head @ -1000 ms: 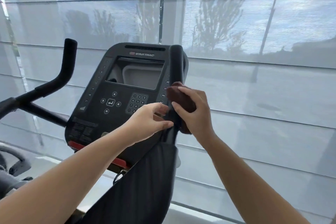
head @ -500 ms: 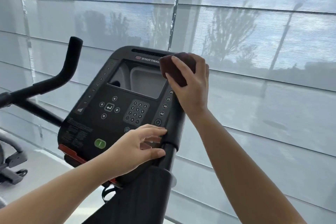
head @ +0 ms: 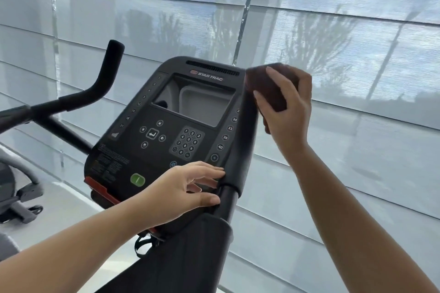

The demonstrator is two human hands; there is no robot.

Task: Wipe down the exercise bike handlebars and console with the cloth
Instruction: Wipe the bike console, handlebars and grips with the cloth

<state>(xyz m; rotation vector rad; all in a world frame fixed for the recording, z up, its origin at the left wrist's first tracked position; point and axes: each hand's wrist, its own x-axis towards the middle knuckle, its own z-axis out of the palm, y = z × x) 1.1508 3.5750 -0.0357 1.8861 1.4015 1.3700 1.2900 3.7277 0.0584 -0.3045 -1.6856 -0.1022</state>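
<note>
The right hand (head: 287, 104) has climbed the right handlebar (head: 240, 147) in the last second, from a spot low on the foam grip to its very top, and now sits at about 2 o'clock from the console (head: 166, 126), fingers curled tight around a bunched dark maroon cloth (head: 266, 83) that caps the bar's tip; the thumb and 4 fingers are wrapped close, nothing loose hanging out. The left hand (head: 181, 188) has hardly shifted: it rests at about 5 o'clock of the console, fingers spread and only lightly bent, fingertips touching the lower end of the foam grip where it meets the bare tube, holding nothing, more a steadying touch than a grasp. I read that upward sweep as 1 full pass along this grip, so the right bar looks close to done. The left handlebar (head: 104, 71), standing off at 10 o'clock, has neither hand near it, and the console face with its keypad (head: 187, 143) and green button (head: 137, 179) is still to be wiped, so most of the job seems to lie ahead
</note>
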